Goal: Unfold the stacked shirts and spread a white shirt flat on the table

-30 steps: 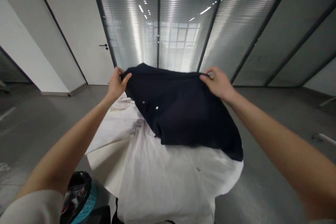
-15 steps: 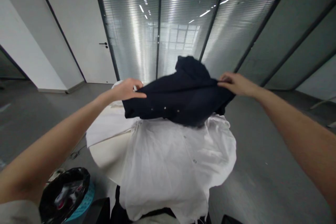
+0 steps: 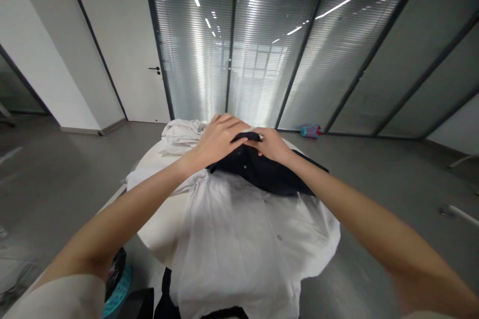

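Note:
A dark navy garment [image 3: 275, 177] with small buttons lies bunched on the far part of a round white table [image 3: 159, 227]. My left hand [image 3: 219, 140] presses down on its near-left part, fingers spread over the cloth. My right hand [image 3: 271, 144] lies beside it and pinches the garment's top edge. The two hands touch each other over the cloth. Under the dark garment a white buttoned shirt [image 3: 239, 244] is spread across the table and hangs over the near edge.
More crumpled white cloth [image 3: 179, 134] lies at the table's far left. A teal basket lined with a black bag [image 3: 116, 284] stands on the floor at the lower left. A small teal and pink object [image 3: 310, 131] lies by the glass wall. Grey floor surrounds the table.
The dark garment was held up and stretched between both hands; it has come down onto the table, folded smaller. Both hands have moved together on top of it.

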Tool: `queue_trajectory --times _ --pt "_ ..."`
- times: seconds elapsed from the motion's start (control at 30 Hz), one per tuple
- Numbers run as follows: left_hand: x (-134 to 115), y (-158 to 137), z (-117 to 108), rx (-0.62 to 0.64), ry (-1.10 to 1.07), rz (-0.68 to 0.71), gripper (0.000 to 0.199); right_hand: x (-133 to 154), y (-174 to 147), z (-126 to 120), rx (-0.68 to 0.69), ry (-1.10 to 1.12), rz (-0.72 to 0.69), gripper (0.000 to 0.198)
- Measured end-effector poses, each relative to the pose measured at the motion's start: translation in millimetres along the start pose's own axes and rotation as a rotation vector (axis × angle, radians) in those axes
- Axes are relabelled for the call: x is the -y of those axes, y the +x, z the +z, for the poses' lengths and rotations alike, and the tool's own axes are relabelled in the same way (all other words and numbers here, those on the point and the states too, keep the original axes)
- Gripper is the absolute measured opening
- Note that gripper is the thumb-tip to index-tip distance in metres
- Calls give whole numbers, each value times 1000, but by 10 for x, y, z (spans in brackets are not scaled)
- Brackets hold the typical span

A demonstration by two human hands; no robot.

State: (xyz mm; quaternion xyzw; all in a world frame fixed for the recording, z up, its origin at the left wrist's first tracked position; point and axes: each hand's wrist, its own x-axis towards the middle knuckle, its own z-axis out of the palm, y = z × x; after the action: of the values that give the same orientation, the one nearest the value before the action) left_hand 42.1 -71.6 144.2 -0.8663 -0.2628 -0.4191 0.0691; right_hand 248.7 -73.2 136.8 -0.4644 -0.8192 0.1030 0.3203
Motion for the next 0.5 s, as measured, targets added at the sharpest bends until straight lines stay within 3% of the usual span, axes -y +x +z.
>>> queue_trajectory --times 0.07,0.1,0.17,0.23,0.3,0.33,0.5 --pt "129 -141 -42 -218 -72 -217 25 -47 90 -110 -34 24 113 26" --pt "206 -248 -39 -256 -147 -370 28 -82 117 -173 -65 27 150 27" --pt "348 -491 22 -132 -371 -703 36 -151 145 -283 -146 37 195 25" --pt "448 -710 151 149 -650 -950 67 -203 151 -354 -200 61 220 22" --pt "502 -847 319 345 -894 -1045 102 -242 144 -399 -229 53 232 22" --pt "519 -876 408 375 -985 -1050 111 -260 136 -421 -240 24 231 22" --pt "660 -715 817 153 -1144 -1060 130 -367 23 -599 -310 -339 137 26"
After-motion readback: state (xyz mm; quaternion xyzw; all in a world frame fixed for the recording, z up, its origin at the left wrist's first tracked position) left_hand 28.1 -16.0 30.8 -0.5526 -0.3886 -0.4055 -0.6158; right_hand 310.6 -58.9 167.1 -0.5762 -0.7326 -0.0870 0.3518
